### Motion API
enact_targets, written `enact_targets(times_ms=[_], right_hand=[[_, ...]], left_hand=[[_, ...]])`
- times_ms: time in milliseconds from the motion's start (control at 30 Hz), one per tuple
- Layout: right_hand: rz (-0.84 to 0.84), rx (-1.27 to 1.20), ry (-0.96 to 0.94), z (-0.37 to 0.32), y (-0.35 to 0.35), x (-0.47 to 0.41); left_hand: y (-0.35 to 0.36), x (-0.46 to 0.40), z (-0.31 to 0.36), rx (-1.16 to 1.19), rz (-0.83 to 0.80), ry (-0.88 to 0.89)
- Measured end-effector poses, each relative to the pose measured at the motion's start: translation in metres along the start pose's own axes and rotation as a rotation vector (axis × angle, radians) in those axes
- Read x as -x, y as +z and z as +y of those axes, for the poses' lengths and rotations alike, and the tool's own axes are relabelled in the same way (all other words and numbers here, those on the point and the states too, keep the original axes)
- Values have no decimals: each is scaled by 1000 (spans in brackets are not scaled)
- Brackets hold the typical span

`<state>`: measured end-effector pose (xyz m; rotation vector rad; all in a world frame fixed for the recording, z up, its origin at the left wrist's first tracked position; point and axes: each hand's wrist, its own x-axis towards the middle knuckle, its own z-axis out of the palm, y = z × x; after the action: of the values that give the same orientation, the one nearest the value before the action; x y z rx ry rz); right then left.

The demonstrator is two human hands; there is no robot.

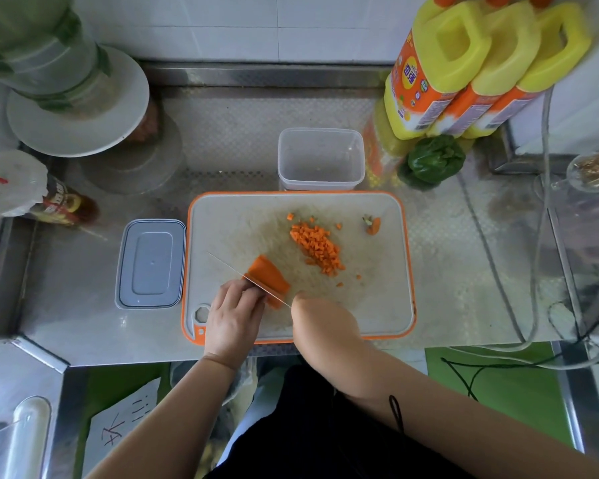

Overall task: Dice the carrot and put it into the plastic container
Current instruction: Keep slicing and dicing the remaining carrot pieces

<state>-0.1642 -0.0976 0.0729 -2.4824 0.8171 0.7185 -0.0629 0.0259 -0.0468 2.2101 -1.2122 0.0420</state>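
Observation:
A stack of carrot slabs (268, 274) lies at the front left of the orange-rimmed cutting board (377, 305). My left hand (232, 319) presses down on the near end of the carrot. My right hand (320, 323) grips a knife (236, 271) whose thin blade runs diagonally across the slabs; the handle is hidden under the hand. A heap of diced carrot (317, 248) sits mid-board, with the cut-off carrot top (373, 225) to its right. The clear plastic container (320, 159) stands open just behind the board, with no carrot in it.
The container's grey lid (151, 262) lies left of the board. A green pepper (433, 160) and three yellow bottles (471, 70) stand at the back right. A stack of white plates (80, 112) and a lidded drink cup (14, 183) are at the left. Cables run along the right side.

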Motion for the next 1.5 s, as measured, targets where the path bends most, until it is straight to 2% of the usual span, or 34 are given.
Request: enact_targets(times_ms=[200,433,667,1133,1367,1500], right_hand=[[-120,-21,75,-11,-7,-20],[-128,-9,109,-13,-1,-28],[-206,-40,147,-13,0,-43],[-115,-58,129,-6,18,-31],[-125,-73,140,5,23,-20],[-218,-154,173,12,14,-34]], left_hand=[[2,1,-1,22,-13,-23],[3,1,-2,28,-3,-18],[2,0,-2,30,16,2],[5,5,-7,8,21,42],[3,3,-4,-2,18,19],[0,2,-2,14,12,34]])
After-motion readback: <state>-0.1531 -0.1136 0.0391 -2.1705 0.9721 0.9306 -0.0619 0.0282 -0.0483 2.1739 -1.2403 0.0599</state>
